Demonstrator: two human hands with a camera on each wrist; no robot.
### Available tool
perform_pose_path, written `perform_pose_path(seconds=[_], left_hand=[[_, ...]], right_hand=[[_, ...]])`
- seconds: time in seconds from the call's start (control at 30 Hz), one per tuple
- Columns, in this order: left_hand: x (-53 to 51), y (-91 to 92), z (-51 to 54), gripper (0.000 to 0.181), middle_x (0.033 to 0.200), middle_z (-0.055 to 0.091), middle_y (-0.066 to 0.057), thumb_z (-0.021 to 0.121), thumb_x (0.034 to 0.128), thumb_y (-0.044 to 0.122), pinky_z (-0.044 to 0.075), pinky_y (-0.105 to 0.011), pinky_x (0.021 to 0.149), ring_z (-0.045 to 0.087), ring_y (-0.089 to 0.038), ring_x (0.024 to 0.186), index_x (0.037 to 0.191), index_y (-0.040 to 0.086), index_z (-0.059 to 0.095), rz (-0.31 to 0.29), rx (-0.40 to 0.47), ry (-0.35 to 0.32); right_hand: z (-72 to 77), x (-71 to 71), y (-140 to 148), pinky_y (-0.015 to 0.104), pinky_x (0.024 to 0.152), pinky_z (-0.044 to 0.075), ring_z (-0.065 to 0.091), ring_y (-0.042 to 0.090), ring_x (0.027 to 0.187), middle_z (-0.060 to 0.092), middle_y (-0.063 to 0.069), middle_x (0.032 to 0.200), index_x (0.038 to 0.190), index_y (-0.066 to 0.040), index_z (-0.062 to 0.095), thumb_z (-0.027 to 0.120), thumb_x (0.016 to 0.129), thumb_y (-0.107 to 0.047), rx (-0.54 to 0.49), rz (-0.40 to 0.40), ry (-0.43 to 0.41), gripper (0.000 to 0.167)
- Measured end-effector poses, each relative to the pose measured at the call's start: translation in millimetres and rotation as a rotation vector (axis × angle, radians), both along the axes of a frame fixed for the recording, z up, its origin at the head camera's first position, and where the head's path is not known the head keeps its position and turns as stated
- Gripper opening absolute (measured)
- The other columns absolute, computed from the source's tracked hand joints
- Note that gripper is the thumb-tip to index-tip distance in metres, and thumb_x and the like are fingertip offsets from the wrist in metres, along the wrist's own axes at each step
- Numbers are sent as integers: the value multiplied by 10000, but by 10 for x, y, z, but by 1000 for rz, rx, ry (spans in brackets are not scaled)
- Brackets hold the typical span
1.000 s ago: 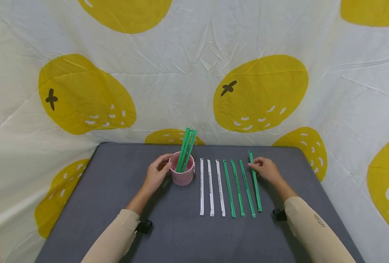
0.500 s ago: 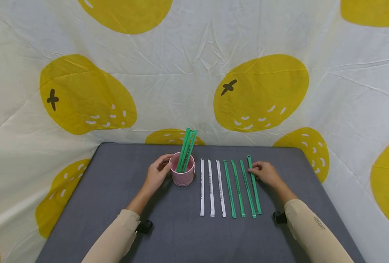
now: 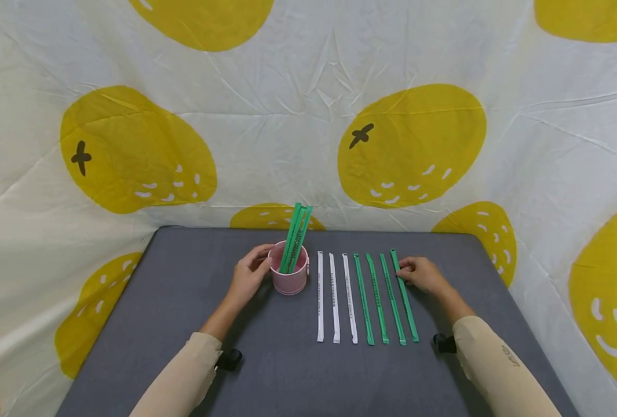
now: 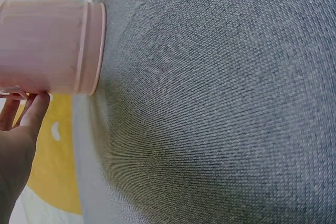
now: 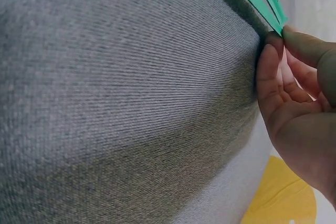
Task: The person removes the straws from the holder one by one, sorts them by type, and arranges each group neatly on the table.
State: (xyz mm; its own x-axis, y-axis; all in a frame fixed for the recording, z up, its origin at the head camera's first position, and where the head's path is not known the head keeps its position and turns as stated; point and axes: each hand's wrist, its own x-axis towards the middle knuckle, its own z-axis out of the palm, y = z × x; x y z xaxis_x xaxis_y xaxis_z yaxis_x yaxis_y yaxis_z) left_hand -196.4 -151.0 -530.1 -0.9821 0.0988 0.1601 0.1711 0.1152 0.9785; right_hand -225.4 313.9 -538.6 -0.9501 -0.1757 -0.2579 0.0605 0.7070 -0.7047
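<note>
left hand (image 3: 249,270): thumb and fingers bent part-way round the left side of the pink bucket (image 3: 289,284), touching its wall; i read it as a steadying hold.
bunch: several green strips (image 3: 290,240) lean to the right inside the bucket, tops well above the rim; i can't count them surely.
white strips (image 3: 333,298): three, side by side on the grey table (image 3: 272,370), just right of the bucket.
green row (image 3: 377,299): three more, next along, slightly slanted, apart from one another.
end strip (image 3: 407,307): rightmost, green, just beside its neighbour without touching; whether it lies fully flat i can't tell.
pinch point: on its upper part, a short end poking out beyond the fingers, the longer length running back toward the person.
right hand (image 3: 424,275): reaches in from the right, thumb and forefinger drawn together on the end strip.
step in hand: looks to me like setting that strip in line.
next move: i'd say it calls for matching the row's angle, then letting go without dragging.
</note>
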Motion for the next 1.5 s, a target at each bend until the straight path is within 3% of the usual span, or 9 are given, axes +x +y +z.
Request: perform_pose_path(seconds=[0.33,0.67,0.93,1.07,1.3,1.5], left_hand=[[13,19,3,342,1291,661,-264,653,1013,79,559,-163,853,642,-461,1190,1351,33,642,-1,11,50],[5,11,-10,338,1290,668,-246,649,1013,73,563,-170,854,651,-445,1176,1350,48,646,12,6,54],[18,10,-13,375,1336,639,-286,636,1020,67,545,-144,855,624,-477,1214,1388,0,610,2,-10,25],[33,18,45,379,1339,623,-319,615,1019,21,545,-146,861,610,-501,1221,1389,-54,588,-4,-3,15],[139,50,292,354,1292,640,-334,617,1000,-22,540,-144,864,631,-509,1180,1347,-92,601,-9,-8,44],[141,45,294,359,1297,627,-351,611,1003,-24,551,-150,850,613,-540,1184,1352,-101,589,-19,3,42]], right_hand=[[-8,62,-25,327,677,560,665,173,764,733,125,947,1234,53,661,713,974,-150,55,-71,13,334],[26,95,-44,322,661,542,656,182,755,721,115,911,1180,56,666,711,977,-153,104,-91,38,295],[66,135,-39,340,681,574,682,188,767,719,124,911,1179,70,658,683,985,-114,84,-96,2,268],[67,137,-42,346,687,585,687,194,764,720,145,920,1191,86,647,678,981,-90,49,-100,-5,275],[76,143,-81,360,707,602,699,188,766,744,194,970,1195,85,649,682,985,-85,17,-136,-27,272],[66,137,-83,350,688,600,696,191,761,743,207,969,1182,101,641,682,980,-69,0,-134,-32,267]])
